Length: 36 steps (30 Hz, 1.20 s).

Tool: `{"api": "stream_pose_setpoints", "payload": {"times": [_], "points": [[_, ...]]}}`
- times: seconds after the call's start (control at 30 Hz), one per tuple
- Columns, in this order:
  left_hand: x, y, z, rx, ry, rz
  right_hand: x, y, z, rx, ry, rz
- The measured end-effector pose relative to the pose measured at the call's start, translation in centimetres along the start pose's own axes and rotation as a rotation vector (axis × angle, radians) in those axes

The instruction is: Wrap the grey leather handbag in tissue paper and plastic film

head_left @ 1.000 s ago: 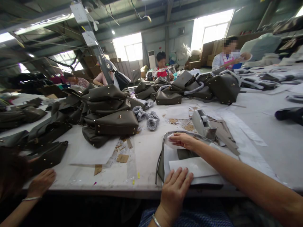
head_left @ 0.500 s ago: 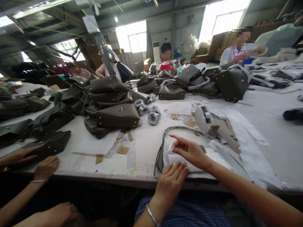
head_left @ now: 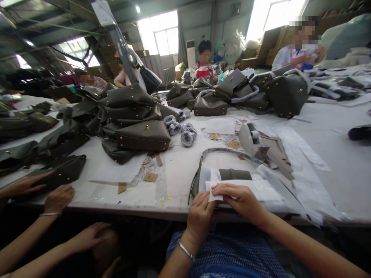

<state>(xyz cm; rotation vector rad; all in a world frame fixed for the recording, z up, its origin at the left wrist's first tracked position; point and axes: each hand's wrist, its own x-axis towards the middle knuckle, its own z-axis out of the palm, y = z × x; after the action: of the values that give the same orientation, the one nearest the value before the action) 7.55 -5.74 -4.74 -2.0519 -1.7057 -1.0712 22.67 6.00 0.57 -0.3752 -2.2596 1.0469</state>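
A dark olive handbag (head_left: 235, 174) lies in front of me at the table's near edge, its long handle (head_left: 228, 151) wrapped in clear film and arched away from me. White tissue paper (head_left: 262, 188) is spread over part of it. My right hand (head_left: 243, 200) pinches the folded left end of a white paper strip (head_left: 216, 192) laid across the bag. Close beside it, my left hand (head_left: 199, 212), with a silver bangle at the wrist, has its fingers closed at that same end. The bag's near side is mostly hidden by my hands and the paper.
Beyond the bag stands a grey tape dispenser (head_left: 249, 141) near cardboard strips (head_left: 279, 156). Film-wrapped rolled straps (head_left: 188, 136) and stacked handbags (head_left: 142, 135) sit left of centre. A co-worker's hands (head_left: 59, 199) rest by a bag at left. Other people work across the table.
My right hand has come down from above the bag and now grips the paper. My left hand has drawn slightly toward me and closed. The bag's dark panel shows more.
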Motion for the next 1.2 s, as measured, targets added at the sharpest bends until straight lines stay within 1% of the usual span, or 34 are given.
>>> {"api": "stream_pose_setpoints", "payload": {"times": [0.2,0.33,0.5,0.63,0.73,0.8,0.87,0.93,0.97,1.0,1.07,1.13,1.17,1.2], "points": [[-0.6,-0.2,0.8,-0.032,0.028,-0.04,-1.1,-0.9,0.3,-0.011,0.043,-0.143],[-0.7,-0.2,0.8,-0.022,0.014,-0.053,-1.7,-1.3,0.1,-0.006,0.003,-0.206],[-0.5,0.2,0.4,-0.049,0.013,-0.11,-2.4,-1.2,0.2,-0.019,-0.042,-0.274],[-0.5,0.3,0.4,-0.069,0.03,-0.155,-2.9,-0.7,0.7,-0.106,-0.083,-0.372],[-0.6,0.2,0.6,-0.064,0.016,-0.176,-3.2,-0.2,1.1,-0.204,-0.073,-0.463],[-0.7,0.0,0.5,-0.067,-0.005,-0.158,-3.5,-0.2,1.1,-0.258,-0.088,-0.496],[-0.6,-0.1,0.4,-0.092,-0.04,-0.129,-3.9,-0.5,0.8,-0.27,-0.142,-0.513],[-0.5,-0.2,0.3,-0.122,-0.075,-0.107,-4.3,-1.1,0.3,-0.229,-0.203,-0.483],[-0.5,-0.2,0.2,-0.129,-0.084,-0.102,-4.5,-1.5,0.0,-0.196,-0.207,-0.446],[-0.4,-0.2,0.2,-0.129,-0.084,-0.094,-4.6,-1.9,-0.2,-0.171,-0.179,-0.399],[-0.4,-0.1,0.1,-0.112,-0.065,-0.076,-4.6,-2.4,-0.4,-0.197,-0.045,-0.297],[-0.4,0.0,0.1,-0.092,-0.045,-0.068,-4.4,-2.3,-0.1,-0.335,0.084,-0.206],[-0.4,0.0,0.2,-0.085,-0.041,-0.066,-4.2,-2.1,0.2,-0.426,0.105,-0.165],[-0.5,0.0,0.2,-0.081,-0.045,-0.066,-4.1,-1.7,0.5,-0.512,0.095,-0.132]]}}
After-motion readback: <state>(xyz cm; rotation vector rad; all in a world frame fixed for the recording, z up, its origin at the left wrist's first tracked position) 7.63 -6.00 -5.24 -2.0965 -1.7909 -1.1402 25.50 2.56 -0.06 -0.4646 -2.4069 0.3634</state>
